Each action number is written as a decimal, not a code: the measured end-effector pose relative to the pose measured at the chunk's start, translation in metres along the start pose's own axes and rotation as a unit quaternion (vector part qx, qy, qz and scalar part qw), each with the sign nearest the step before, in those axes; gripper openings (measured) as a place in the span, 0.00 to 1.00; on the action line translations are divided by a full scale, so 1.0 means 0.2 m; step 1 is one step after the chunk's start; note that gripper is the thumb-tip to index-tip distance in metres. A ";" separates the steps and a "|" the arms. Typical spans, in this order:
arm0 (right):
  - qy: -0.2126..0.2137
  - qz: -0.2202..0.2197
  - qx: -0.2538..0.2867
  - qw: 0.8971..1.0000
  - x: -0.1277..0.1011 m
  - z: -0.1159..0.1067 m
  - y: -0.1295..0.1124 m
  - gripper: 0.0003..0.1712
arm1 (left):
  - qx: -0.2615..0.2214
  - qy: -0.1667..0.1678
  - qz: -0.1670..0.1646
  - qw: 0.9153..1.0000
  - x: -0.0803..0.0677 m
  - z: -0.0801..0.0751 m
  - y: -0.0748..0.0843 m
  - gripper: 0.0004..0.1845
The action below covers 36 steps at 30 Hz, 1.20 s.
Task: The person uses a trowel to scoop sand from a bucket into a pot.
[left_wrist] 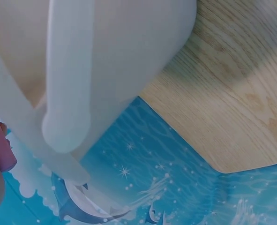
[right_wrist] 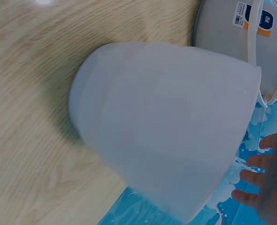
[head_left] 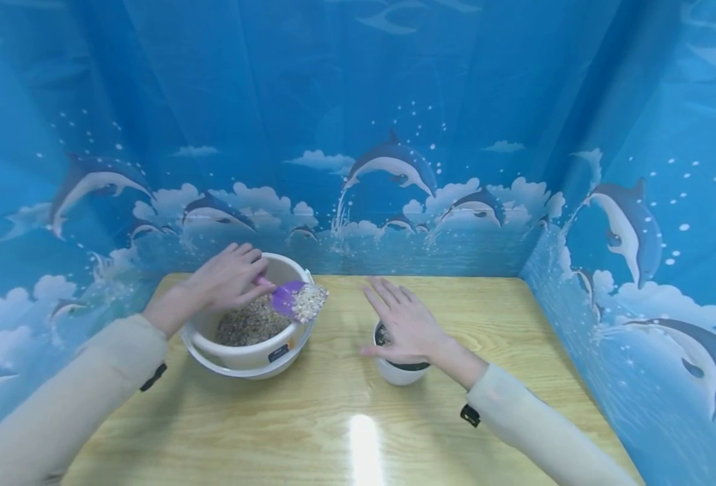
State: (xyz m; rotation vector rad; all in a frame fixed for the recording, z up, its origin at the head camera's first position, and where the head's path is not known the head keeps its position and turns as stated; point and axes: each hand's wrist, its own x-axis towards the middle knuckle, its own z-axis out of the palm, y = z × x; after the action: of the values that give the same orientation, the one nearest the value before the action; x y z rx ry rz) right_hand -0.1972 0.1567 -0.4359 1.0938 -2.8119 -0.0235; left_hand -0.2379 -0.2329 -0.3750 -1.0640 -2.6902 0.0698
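1. Scoop (head_left: 288, 298): purple, loaded with pale grain, held level over the right rim of the bucket, left of centre in the head view.
2. Left hand (head_left: 229, 278): fingers curled round the scoop's handle, pinching it above the bucket's far rim.
3. Bucket (head_left: 236, 356): white, with a folded-down handle and a label on its front; it stands on the table (head_left: 334, 418) at left of centre and holds brownish grain (head_left: 250, 324).
4. Cup (head_left: 399, 372): white with a dark rim, standing on the table right of the bucket, apart from it. In the right wrist view the cup (right_wrist: 166, 126) fills the centre of the frame, with the bucket (right_wrist: 227, 37) at upper right.
5. Right hand (head_left: 408, 322): fingers straight and spread, palm down over the cup's mouth, covering most of it. Contact with the rim cannot be told.
6. Backdrop (head_left: 394, 169): blue dolphin print, enclosing the table on three sides.
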 end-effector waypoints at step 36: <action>0.036 0.040 0.015 0.998 -0.33 0.07 0.18 0.67 | -0.008 -0.004 0.059 0.998 0.20 0.00 0.14 0.20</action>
State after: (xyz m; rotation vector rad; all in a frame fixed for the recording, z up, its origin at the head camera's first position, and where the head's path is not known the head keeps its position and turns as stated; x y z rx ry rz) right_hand -0.1748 0.2280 -0.4554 0.9670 -2.7976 0.0637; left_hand -0.2470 -0.1864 -0.3699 -1.2297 -2.6370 0.0737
